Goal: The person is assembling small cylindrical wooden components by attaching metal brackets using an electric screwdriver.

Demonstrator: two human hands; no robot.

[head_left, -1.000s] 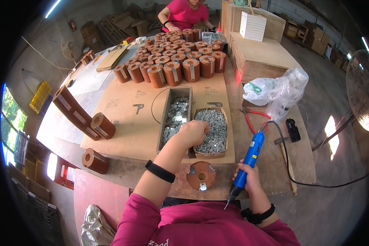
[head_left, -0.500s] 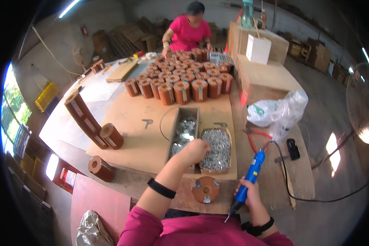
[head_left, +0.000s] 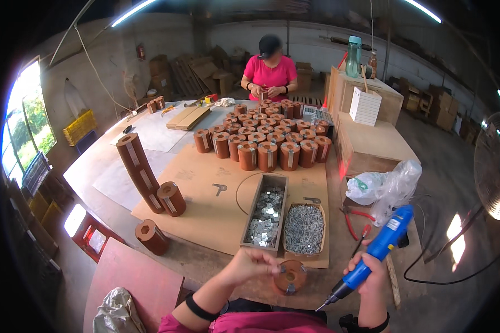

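Both hands work at the near edge of the table (head_left: 94, 166). Left hand (head_left: 251, 265) has its fingers pinched together over a small metal piece on top of the brown coil (head_left: 289, 277), which stands upright just in front of the two trays. Right hand (head_left: 369, 272) is closed around the blue electric screwdriver (head_left: 375, 252), its tip pointing down, a little right of the coil. Behind the coil, the long tray of metal plates (head_left: 265, 216) and the tray of screws (head_left: 304, 228) lie side by side. Farther away, many brown coils (head_left: 266, 141) stand in rows, and another person (head_left: 270, 69) sits behind them.

Blue electric screwdriver (head_left: 379, 251), reddish-brown spool (head_left: 289, 276), silvery screws (head_left: 303, 228), pink shirt (head_left: 270, 75)
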